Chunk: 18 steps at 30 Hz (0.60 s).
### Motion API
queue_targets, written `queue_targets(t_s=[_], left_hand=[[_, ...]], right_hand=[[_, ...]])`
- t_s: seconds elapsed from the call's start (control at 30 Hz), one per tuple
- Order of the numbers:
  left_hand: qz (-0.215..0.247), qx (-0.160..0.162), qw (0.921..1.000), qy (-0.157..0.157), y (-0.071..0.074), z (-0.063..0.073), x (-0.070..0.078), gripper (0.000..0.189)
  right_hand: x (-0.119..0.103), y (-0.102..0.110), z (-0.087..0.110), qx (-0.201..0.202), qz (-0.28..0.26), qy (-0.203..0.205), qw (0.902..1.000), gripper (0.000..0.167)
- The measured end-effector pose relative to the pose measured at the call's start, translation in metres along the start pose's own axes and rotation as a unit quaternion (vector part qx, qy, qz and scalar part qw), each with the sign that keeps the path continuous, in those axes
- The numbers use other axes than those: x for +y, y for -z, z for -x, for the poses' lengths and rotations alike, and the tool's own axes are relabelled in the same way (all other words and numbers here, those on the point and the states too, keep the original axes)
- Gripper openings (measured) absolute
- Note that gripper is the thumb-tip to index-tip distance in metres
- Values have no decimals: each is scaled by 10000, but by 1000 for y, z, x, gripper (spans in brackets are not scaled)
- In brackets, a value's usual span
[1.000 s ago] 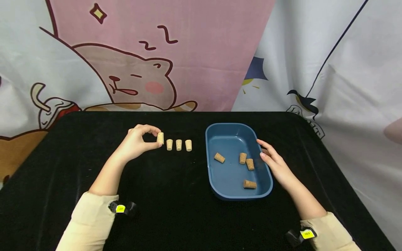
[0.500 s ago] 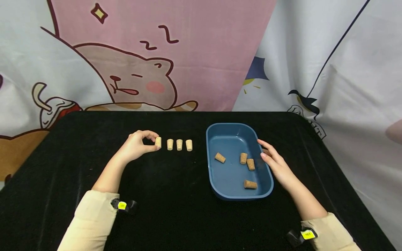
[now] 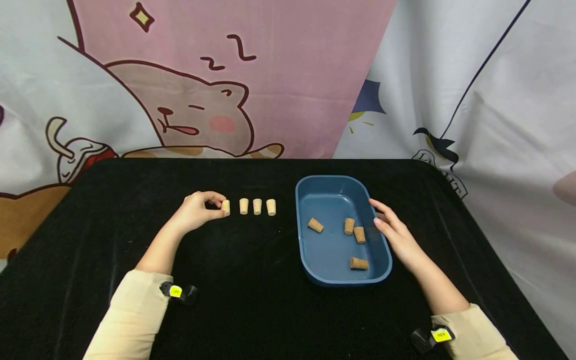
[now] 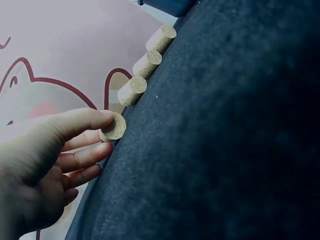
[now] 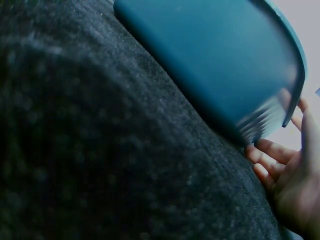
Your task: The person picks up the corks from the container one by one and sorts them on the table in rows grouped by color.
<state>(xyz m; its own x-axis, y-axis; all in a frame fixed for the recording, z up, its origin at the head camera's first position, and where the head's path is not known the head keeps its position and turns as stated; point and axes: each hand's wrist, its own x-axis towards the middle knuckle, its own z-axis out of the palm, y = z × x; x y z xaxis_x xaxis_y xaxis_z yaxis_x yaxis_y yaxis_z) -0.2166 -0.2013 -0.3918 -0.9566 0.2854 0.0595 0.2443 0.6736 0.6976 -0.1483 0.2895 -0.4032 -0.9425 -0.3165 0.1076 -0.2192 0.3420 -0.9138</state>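
My left hand (image 3: 198, 212) pinches a pale cork stopper (image 3: 226, 207) between thumb and fingers, upright and close over the black cloth. To its right stand three similar corks in a row, the nearest cork (image 3: 243, 206) a short gap away. In the left wrist view the held cork (image 4: 114, 127) shows its round end, with the thumb on it. My right hand (image 3: 398, 237) touches the right side of a blue plastic tub (image 3: 310, 272), fingertips at its rim and outer wall. Several browner corks lie in the tub, among them a cork (image 3: 358, 263) near the front.
A black cloth (image 3: 243, 300) covers the table. Behind its far edge hangs a printed curtain (image 3: 306, 75) with a sleeping cartoon animal. In the right wrist view, the outer wall of the tub (image 5: 210, 55) rises from the cloth.
My left hand has moved the pinched cork slightly left and down, widening the gap to the row and lining it up with the others. My right hand and the tub have stayed put.
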Motion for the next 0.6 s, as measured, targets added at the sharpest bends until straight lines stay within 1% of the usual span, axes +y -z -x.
queue_targets(t_s=[0.13, 0.3, 0.4, 0.6], left_hand=[[16, -15, 10000, 19, 0, 0, 0, 31], [-109, -39, 9999, 111, 1, 0, 1, 40], [-282, 22, 9994, 185, 0, 0, 2, 44], [-549, 189, 9978, 331, -3, 1, 11, 42]], right_hand=[[0, 0, 0, -7, -17, 1, 10000, 52], [0, -1, -1, 14, 26, -70, 10000, 51], [-1, -1, -1, 18, 45, -120, 9999, 52], [-1, -1, 0, 6, -26, -109, 9999, 52]])
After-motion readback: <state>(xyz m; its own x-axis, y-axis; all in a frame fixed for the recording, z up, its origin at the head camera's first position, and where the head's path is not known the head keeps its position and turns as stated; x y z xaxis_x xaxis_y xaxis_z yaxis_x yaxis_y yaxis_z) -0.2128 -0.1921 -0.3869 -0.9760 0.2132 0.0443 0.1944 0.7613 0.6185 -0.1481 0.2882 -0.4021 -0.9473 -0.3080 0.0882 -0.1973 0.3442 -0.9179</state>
